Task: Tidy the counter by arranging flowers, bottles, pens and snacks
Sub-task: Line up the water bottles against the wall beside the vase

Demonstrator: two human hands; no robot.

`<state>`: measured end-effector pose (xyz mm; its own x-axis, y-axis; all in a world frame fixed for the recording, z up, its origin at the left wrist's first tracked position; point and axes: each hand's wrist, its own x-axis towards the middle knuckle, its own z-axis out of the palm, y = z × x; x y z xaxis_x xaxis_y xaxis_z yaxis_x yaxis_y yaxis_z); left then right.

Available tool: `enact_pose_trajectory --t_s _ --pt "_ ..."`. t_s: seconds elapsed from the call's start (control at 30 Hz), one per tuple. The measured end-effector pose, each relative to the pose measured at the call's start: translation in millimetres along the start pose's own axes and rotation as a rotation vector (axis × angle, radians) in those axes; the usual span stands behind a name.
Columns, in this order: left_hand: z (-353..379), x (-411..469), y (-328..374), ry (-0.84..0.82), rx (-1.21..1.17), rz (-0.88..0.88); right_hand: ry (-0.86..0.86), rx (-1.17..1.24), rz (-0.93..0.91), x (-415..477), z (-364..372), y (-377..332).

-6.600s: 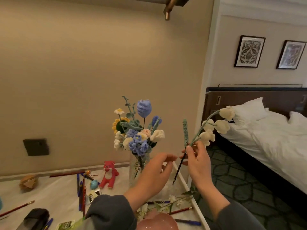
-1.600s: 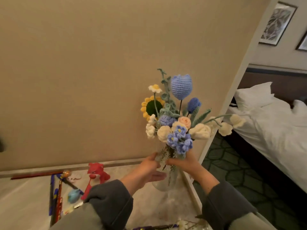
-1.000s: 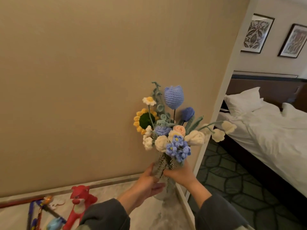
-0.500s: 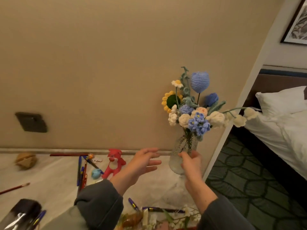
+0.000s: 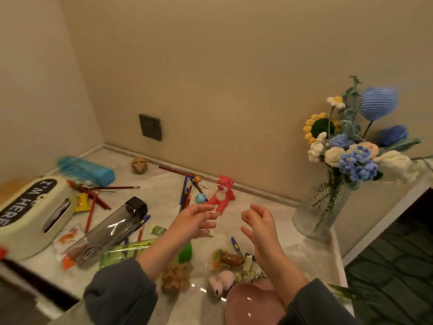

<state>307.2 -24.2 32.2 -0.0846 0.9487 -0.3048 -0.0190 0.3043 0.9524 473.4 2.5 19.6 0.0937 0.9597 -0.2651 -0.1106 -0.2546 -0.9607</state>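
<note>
While the left hand (image 5: 195, 221) and right hand (image 5: 259, 227) hover empty, fingers loosely spread, the crocheted flowers (image 5: 356, 148), blue, white and yellow, stand upright in a clear textured vase (image 5: 319, 212) at the counter's (image 5: 161, 181) far right edge.

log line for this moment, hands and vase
vase: upright, right end of counter, holds flowers | left hand: open, empty | right hand: open, empty | pens, bottle: loose on counter
</note>
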Motion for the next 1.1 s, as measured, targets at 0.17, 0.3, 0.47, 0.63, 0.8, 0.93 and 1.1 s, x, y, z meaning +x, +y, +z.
enact_pose_trajectory --t_s 0.17,0.3,0.47,0.63,0.8,0.93,1.1 --pt "-41.9 -36.7 -25.7 0.155 -0.023 0.012 -0.167 -0.042 0.033 -18.5 38.4 20.4" --pt "-71.5 -61.9 -34.4 0.266 -0.118 0.034 -0.25 -0.079 0.019 -31.5 67.6 30.9" --pt "-104.9 -80.7 -36.2 0.367 -0.127 0.064 -0.336 -0.121 0.022 -39.7 102.4 31.7" --pt "-143.8 -88.2 -33.2 0.44 -0.133 0.073 -0.419 -0.147 0.01 -46.5 143.2 31.6" --pt "-197.0 -86.4 -26.8 0.471 -0.116 0.096 -0.463 -0.124 0.002 -50.0 197.3 30.1" --pt "-250.4 -77.3 -16.7 0.477 -0.072 0.129 -0.481 -0.092 0.001 -51.1 250.1 30.5" --pt "-323.8 -60.3 -6.3 0.507 -0.032 0.193 -0.472 -0.088 -0.031 -51.9 325.7 35.7"
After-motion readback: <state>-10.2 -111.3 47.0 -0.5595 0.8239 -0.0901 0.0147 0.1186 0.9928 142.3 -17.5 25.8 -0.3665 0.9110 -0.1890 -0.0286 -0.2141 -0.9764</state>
